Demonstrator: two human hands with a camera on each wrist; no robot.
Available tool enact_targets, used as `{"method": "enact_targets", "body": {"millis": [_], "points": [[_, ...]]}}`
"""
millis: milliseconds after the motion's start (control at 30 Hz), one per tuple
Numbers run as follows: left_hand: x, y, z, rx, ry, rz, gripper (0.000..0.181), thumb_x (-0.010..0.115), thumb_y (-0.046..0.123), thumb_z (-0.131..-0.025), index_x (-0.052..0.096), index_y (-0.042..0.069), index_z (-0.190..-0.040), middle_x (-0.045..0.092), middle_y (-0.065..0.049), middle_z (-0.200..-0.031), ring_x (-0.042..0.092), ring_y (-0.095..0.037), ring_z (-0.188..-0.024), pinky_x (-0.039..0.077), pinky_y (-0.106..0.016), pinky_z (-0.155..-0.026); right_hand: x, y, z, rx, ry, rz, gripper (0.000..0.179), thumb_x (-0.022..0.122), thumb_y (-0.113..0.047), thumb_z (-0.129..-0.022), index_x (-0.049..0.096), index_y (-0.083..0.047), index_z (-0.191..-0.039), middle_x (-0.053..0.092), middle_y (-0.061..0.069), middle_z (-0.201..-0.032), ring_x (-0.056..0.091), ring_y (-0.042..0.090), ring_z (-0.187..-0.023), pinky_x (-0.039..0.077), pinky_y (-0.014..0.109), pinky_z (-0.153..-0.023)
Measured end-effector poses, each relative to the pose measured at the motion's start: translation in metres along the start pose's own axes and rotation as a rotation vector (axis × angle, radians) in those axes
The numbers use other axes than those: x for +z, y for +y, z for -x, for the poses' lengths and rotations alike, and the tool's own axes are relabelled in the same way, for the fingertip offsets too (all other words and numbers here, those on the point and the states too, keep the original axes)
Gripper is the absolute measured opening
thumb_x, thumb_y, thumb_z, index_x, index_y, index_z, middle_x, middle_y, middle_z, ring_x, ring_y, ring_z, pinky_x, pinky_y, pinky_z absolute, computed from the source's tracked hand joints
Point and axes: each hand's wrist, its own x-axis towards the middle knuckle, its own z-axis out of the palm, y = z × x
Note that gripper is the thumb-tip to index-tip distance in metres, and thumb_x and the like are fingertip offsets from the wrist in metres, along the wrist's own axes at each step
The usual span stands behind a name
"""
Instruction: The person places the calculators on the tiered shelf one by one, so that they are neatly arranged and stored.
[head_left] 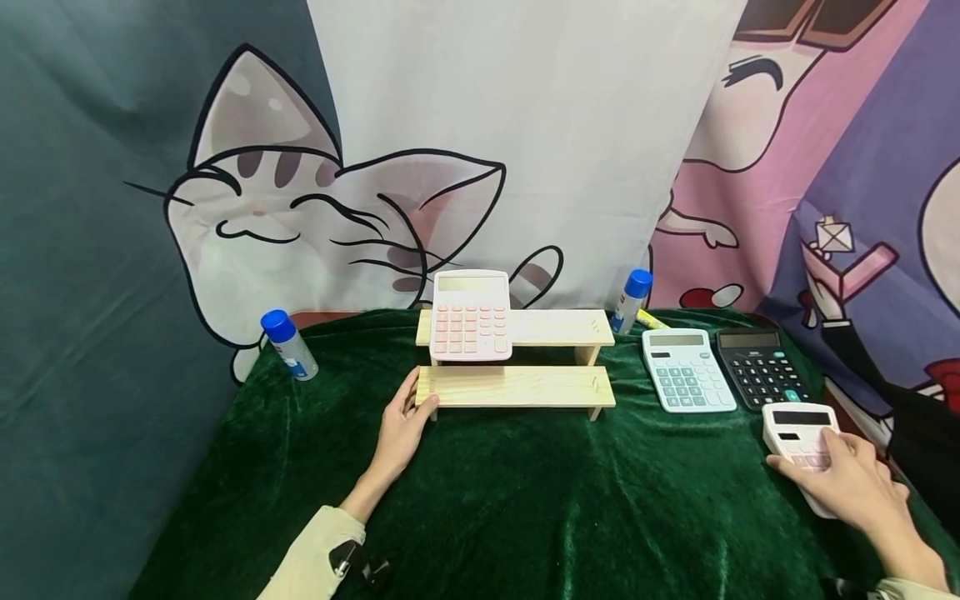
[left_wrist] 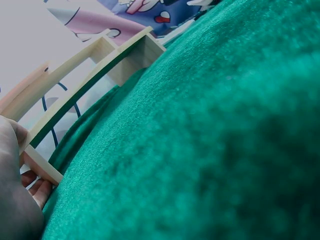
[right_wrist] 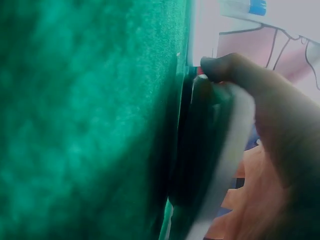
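1. At the left end of the wooden stand [head_left: 525,387], we see the left hand [head_left: 397,435] gripping the lower board.
2. Well apart, at the right, the right hand [head_left: 862,483] holds a pink calculator [head_left: 799,423] by its sides.
3. On the upper board rests another pink calculator [head_left: 472,317]; we judge this placing as done.
4. Beyond the right hand lie a light-blue calculator [head_left: 688,372] and a black calculator [head_left: 761,367]; we judge that these two, and the held one, are left.
5. Either side of the stand, the left bottle [head_left: 289,345] and right bottle [head_left: 632,302] are capped; we cannot tell their contents.
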Motion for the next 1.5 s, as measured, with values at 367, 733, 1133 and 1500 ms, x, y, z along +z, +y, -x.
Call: {"method": "enact_targets", "body": {"millis": [367, 733, 1133, 1500], "points": [[0.000, 0.018, 0.005, -0.043, -0.017, 0.003, 0.067, 0.060, 0.016, -0.100, 0.026, 0.006, -0.157, 0.044, -0.017, -0.153, 0.048, -0.027, -0.134, 0.042, -0.039, -0.109, -0.010, -0.036, 0.007, -0.162, 0.062, -0.051, 0.106, 0.059, -0.068, -0.087, 0.022, 0.008, -0.152, 0.021, 0.044, -0.138, 0.032, 0.063, -0.109, 0.028, 0.070, -0.077], [0.000, 0.001, -0.004, 0.010, 0.007, -0.004, 0.066, 0.061, 0.023, -0.100, 0.029, 0.014, -0.157, 0.045, -0.010, -0.152, 0.049, -0.022, -0.133, 0.042, -0.038, -0.109, -0.032, -0.100, -0.007, -0.399, 0.166, -0.076, 0.096, 0.071, -0.060, -0.083, 0.036, 0.000, -0.150, 0.032, 0.036, -0.142, 0.041, 0.052, -0.109, 0.034, 0.060, -0.074], [-0.001, -0.001, -0.003, -0.043, -0.003, 0.009, 0.067, 0.058, 0.016, -0.101, 0.024, 0.007, -0.158, 0.040, -0.017, -0.156, 0.045, -0.028, -0.137, 0.037, -0.048, -0.114, -0.052, -0.182, -0.017, -0.595, 0.145, -0.044, 0.089, 0.072, -0.062, -0.081, 0.043, -0.010, -0.148, 0.036, 0.026, -0.146, 0.047, 0.040, -0.104, 0.035, 0.046, -0.072], [-0.001, -0.002, -0.003, 0.010, 0.012, 0.016, 0.066, 0.062, 0.022, -0.099, 0.031, 0.012, -0.156, 0.047, -0.010, -0.151, 0.050, -0.021, -0.131, 0.044, -0.025, -0.103, -0.051, -0.259, -0.031, -0.708, 0.126, -0.059, 0.086, 0.073, -0.061, -0.079, 0.046, -0.014, -0.146, 0.038, 0.019, -0.148, 0.047, 0.042, -0.116, 0.039, 0.061, -0.090]]}}
